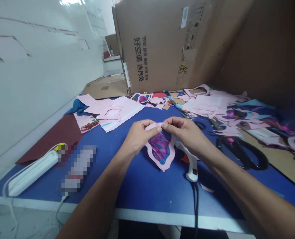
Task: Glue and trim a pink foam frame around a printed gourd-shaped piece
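Note:
Both hands pinch the top edge of a pink-rimmed fabric cutout (159, 147) with a blue and purple floral middle. It hangs upright over the blue table, its narrow tip pointing down. My left hand (141, 134) grips the rim with thumb and fingers at the upper left. Close beside it, my right hand (184, 131) pinches the same rim at the upper right, thumb tips nearly meeting. Below my right hand lies a white hand tool (192, 167) with a red switch and a black cord, which looks like a glue gun; its front end is partly hidden.
Black-handled scissors (244, 154) lie at the right. Pink paper scraps (207, 104) and fabric offcuts pile up behind them. Pink sheets (122, 111) lie back left. A white power strip (34, 174) rests on the left beside a maroon sheet (51, 137). A large cardboard box (162, 46) stands behind.

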`<action>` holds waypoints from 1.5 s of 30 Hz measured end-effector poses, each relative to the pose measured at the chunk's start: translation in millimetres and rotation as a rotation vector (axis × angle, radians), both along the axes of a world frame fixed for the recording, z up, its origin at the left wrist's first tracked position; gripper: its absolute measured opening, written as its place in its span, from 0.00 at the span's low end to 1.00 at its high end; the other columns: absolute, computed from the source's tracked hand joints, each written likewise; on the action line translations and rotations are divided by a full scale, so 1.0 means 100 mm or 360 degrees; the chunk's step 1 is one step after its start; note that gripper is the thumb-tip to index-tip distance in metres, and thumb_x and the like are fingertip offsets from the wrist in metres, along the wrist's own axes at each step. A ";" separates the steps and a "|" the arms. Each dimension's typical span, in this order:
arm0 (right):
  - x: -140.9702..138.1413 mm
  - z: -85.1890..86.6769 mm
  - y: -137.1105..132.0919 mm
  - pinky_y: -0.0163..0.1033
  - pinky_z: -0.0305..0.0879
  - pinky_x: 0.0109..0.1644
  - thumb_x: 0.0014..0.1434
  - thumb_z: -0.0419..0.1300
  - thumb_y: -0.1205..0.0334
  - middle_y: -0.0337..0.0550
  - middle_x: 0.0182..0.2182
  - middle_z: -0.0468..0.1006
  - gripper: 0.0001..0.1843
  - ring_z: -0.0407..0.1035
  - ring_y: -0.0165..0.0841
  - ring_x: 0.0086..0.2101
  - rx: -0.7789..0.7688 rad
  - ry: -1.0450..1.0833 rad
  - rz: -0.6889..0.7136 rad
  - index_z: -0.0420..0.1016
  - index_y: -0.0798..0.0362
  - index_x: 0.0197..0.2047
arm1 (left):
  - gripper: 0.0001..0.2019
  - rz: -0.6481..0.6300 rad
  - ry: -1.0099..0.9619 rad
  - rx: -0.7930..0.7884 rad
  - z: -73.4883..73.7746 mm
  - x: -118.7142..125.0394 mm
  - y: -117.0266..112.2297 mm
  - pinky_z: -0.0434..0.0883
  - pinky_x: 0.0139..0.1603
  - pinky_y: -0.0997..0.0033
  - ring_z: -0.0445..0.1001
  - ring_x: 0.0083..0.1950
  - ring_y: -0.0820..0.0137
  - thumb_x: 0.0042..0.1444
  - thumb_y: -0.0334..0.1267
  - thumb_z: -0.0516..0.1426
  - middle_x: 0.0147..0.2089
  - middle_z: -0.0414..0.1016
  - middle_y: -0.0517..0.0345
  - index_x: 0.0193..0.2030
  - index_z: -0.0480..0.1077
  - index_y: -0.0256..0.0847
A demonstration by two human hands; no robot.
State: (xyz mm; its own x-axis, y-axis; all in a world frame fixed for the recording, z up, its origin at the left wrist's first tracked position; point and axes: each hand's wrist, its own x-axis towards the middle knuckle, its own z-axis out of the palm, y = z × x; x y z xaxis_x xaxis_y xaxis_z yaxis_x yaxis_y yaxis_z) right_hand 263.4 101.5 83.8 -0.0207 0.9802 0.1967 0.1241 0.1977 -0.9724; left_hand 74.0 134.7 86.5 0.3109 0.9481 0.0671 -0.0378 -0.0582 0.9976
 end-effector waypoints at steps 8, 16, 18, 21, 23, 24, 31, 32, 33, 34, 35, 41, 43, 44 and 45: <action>0.00 -0.01 0.01 0.40 0.58 0.34 0.59 0.72 0.40 0.38 0.27 0.72 0.21 0.60 0.33 0.29 -0.0008 0.0003 0.0008 0.79 0.49 0.32 | 0.16 0.0003 0.0002 -0.0006 -0.01 0.01 0.00 0.66 0.32 0.71 0.71 0.30 0.71 0.47 0.48 0.77 0.30 0.78 0.57 0.32 0.83 0.39; 0.01 0.00 0.00 0.40 0.59 0.34 0.59 0.72 0.40 0.39 0.28 0.75 0.21 0.63 0.33 0.30 -0.0080 0.0071 0.0036 0.81 0.50 0.34 | 0.18 -0.0067 -0.0174 -0.0167 -0.02 0.01 0.01 0.68 0.35 0.72 0.73 0.31 0.72 0.45 0.48 0.78 0.31 0.80 0.56 0.32 0.83 0.38; 0.02 -0.02 0.00 0.40 0.59 0.34 0.61 0.71 0.39 0.38 0.27 0.75 0.21 0.63 0.33 0.29 -0.0122 0.0107 0.0055 0.82 0.50 0.34 | 0.18 -0.0089 -0.0247 -0.0269 -0.02 0.00 0.02 0.70 0.35 0.71 0.75 0.30 0.72 0.45 0.48 0.78 0.31 0.81 0.55 0.32 0.82 0.38; 0.03 -0.03 0.00 0.40 0.56 0.32 0.62 0.70 0.39 0.37 0.25 0.72 0.21 0.61 0.33 0.27 -0.0143 0.0175 0.0055 0.80 0.49 0.33 | 0.18 -0.0104 -0.0333 -0.0381 -0.01 0.00 0.03 0.72 0.36 0.70 0.76 0.30 0.71 0.45 0.48 0.78 0.31 0.82 0.54 0.31 0.82 0.38; 0.03 -0.03 0.00 0.40 0.55 0.32 0.62 0.70 0.38 0.37 0.26 0.72 0.22 0.60 0.32 0.27 -0.0145 0.0191 0.0040 0.79 0.49 0.33 | 0.17 -0.0094 -0.0382 -0.0408 -0.01 0.00 0.05 0.74 0.38 0.70 0.78 0.31 0.71 0.46 0.48 0.78 0.32 0.84 0.54 0.31 0.82 0.38; 0.02 -0.02 0.00 0.40 0.55 0.32 0.62 0.70 0.38 0.38 0.26 0.73 0.22 0.61 0.33 0.27 -0.0150 0.0181 0.0037 0.79 0.49 0.32 | 0.17 -0.0090 -0.0403 -0.0418 -0.01 0.00 0.05 0.74 0.38 0.70 0.78 0.31 0.71 0.46 0.48 0.78 0.33 0.84 0.53 0.32 0.83 0.37; 0.02 0.00 0.00 0.40 0.56 0.31 0.58 0.73 0.42 0.38 0.22 0.72 0.21 0.61 0.32 0.25 -0.0196 0.0180 0.0002 0.78 0.49 0.27 | 0.16 -0.0044 -0.0431 -0.0369 -0.03 0.00 0.07 0.74 0.39 0.71 0.78 0.32 0.71 0.49 0.46 0.77 0.33 0.83 0.54 0.35 0.83 0.37; 0.02 -0.01 0.01 0.40 0.56 0.31 0.58 0.73 0.42 0.38 0.22 0.72 0.21 0.61 0.32 0.25 -0.0209 0.0198 -0.0007 0.78 0.49 0.27 | 0.15 -0.0013 -0.0435 -0.0320 -0.03 0.01 0.07 0.74 0.40 0.71 0.78 0.33 0.71 0.50 0.45 0.76 0.34 0.83 0.55 0.36 0.83 0.37; 0.02 -0.02 0.01 0.40 0.56 0.30 0.58 0.73 0.43 0.37 0.21 0.72 0.20 0.61 0.31 0.25 -0.0222 0.0217 -0.0016 0.78 0.49 0.27 | 0.14 0.0015 -0.0437 -0.0276 -0.03 0.01 0.07 0.74 0.41 0.71 0.78 0.34 0.72 0.51 0.44 0.76 0.35 0.83 0.55 0.37 0.83 0.38; 0.02 -0.02 0.01 0.40 0.55 0.30 0.58 0.73 0.44 0.37 0.21 0.72 0.20 0.61 0.31 0.24 -0.0233 0.0234 -0.0023 0.78 0.49 0.27 | 0.14 0.0033 -0.0432 -0.0245 -0.02 0.01 0.07 0.74 0.41 0.71 0.78 0.35 0.72 0.51 0.43 0.75 0.36 0.83 0.56 0.39 0.83 0.38; 0.03 -0.03 0.01 0.39 0.55 0.30 0.58 0.73 0.45 0.37 0.21 0.72 0.19 0.60 0.31 0.24 -0.0242 0.0243 -0.0028 0.78 0.49 0.27 | 0.14 0.0042 -0.0421 -0.0227 -0.02 0.00 0.07 0.73 0.41 0.71 0.77 0.35 0.71 0.51 0.43 0.75 0.36 0.83 0.56 0.40 0.83 0.39; 0.04 -0.05 0.03 0.40 0.54 0.29 0.58 0.72 0.45 0.37 0.19 0.71 0.19 0.60 0.31 0.23 -0.0265 0.0224 -0.0055 0.76 0.49 0.26 | 0.14 -0.0019 -0.0330 -0.0261 -0.02 -0.01 0.07 0.72 0.38 0.71 0.75 0.32 0.72 0.49 0.45 0.76 0.33 0.81 0.56 0.35 0.82 0.38; 0.04 -0.06 0.03 0.40 0.54 0.29 0.57 0.73 0.45 0.37 0.20 0.71 0.19 0.60 0.31 0.23 -0.0274 0.0250 -0.0066 0.77 0.49 0.26 | 0.15 0.0002 -0.0312 -0.0286 -0.03 -0.01 0.07 0.71 0.37 0.71 0.73 0.30 0.73 0.48 0.46 0.76 0.30 0.79 0.58 0.32 0.80 0.39; 0.04 -0.06 0.03 0.40 0.54 0.29 0.57 0.73 0.45 0.37 0.20 0.71 0.19 0.60 0.31 0.23 -0.0280 0.0269 -0.0068 0.77 0.49 0.26 | 0.16 0.0021 -0.0305 -0.0293 -0.04 -0.01 0.08 0.71 0.37 0.71 0.73 0.30 0.73 0.47 0.46 0.76 0.30 0.79 0.59 0.31 0.79 0.39; 0.05 -0.07 0.04 0.39 0.55 0.29 0.57 0.73 0.45 0.36 0.20 0.71 0.19 0.60 0.30 0.23 -0.0283 0.0288 -0.0068 0.77 0.49 0.27 | 0.16 0.0039 -0.0296 -0.0296 -0.04 -0.01 0.08 0.71 0.36 0.72 0.73 0.30 0.74 0.47 0.46 0.76 0.29 0.78 0.59 0.30 0.79 0.39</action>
State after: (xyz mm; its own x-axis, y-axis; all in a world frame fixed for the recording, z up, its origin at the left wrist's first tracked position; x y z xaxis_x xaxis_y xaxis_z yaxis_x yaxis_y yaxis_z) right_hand 268.0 105.1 76.9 0.0410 0.9990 0.0176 -0.0506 0.0197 -0.9985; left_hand 73.1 142.7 82.2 0.2862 0.9566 -0.0550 -0.2226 0.1222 0.9672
